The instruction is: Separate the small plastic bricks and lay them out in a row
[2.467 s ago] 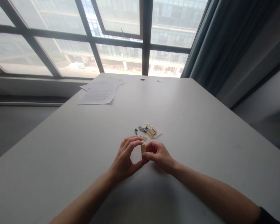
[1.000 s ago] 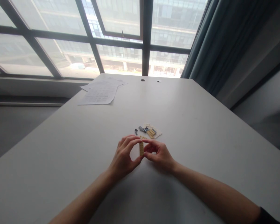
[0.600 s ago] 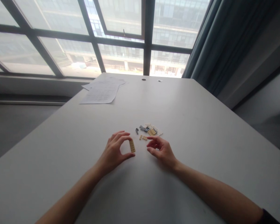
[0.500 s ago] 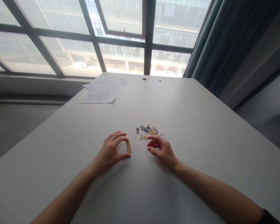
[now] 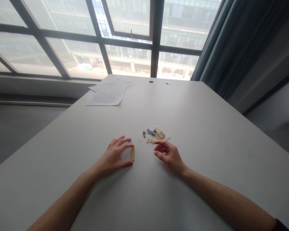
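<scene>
My left hand [image 5: 114, 155] has a long tan building-brick plate [image 5: 132, 154] between thumb and forefinger, one at each end of it. The plate's studs show, and the other left fingers are spread. To the right, my right hand [image 5: 170, 155] hovers with fingers bent and a gap between thumb and forefinger; nothing shows in it. Its forefinger tip is beside two small yellow pieces [image 5: 151, 141], and I cannot tell whether it touches one. Just beyond lies a loose pile of bricks: a wider yellow plate [image 5: 159, 136], grey pieces [image 5: 149, 131] and white ones [image 5: 155, 128].
A small dark grey piece [image 5: 144, 134] lies left of the pile. Printed paper sheets [image 5: 107, 96] rest at the far left of the white table [image 5: 183, 112]. Two round holes are near its back edge, before a window [image 5: 132, 61]. A dark curtain [image 5: 221, 48] hangs at the right.
The tan plate has turned slightly, from tilted to nearly straight, in my left fingers. The view has shifted a little; my right hand keeps about the same pose beside the pile.
</scene>
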`<move>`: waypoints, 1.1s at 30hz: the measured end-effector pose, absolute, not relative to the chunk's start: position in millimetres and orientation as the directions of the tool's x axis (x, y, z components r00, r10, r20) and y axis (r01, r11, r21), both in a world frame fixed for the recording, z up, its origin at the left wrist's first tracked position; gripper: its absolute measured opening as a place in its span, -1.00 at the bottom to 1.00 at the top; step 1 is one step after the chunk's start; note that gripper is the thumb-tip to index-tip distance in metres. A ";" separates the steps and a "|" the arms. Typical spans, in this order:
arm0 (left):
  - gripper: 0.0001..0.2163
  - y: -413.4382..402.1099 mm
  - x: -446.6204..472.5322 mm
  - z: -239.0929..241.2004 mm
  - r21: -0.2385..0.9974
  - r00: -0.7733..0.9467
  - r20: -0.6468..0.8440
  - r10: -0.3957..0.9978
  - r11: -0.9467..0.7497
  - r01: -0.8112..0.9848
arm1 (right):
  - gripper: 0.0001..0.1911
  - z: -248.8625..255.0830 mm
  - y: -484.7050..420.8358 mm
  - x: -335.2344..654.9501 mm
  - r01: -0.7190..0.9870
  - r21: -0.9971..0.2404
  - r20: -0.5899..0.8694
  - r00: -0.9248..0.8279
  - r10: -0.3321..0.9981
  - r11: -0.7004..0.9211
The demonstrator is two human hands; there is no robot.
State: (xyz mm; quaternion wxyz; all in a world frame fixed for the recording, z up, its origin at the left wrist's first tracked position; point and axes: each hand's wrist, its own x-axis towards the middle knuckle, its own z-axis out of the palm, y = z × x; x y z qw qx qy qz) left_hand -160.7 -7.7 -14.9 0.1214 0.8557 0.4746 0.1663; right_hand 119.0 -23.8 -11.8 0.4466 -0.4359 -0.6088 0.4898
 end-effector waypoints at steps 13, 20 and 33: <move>-0.62 -11.2 -152.6 -7.2 0.391 0.485 0.131 0.865 -0.494 0.776 | -0.71 -7.4 -19.3 122.1 0.170 -0.966 0.163 -0.171 0.972 0.192; -0.61 -8.3 -152.2 -14.1 0.370 0.489 0.125 0.863 -0.498 0.784 | -0.76 -5.1 -4.8 134.7 0.334 -0.912 0.220 -0.092 0.971 0.239; -0.56 -9.9 -152.8 -14.4 0.360 0.482 0.146 0.864 -0.500 0.788 | -0.53 9.8 50.3 155.9 0.718 -0.412 0.109 -0.573 0.813 0.561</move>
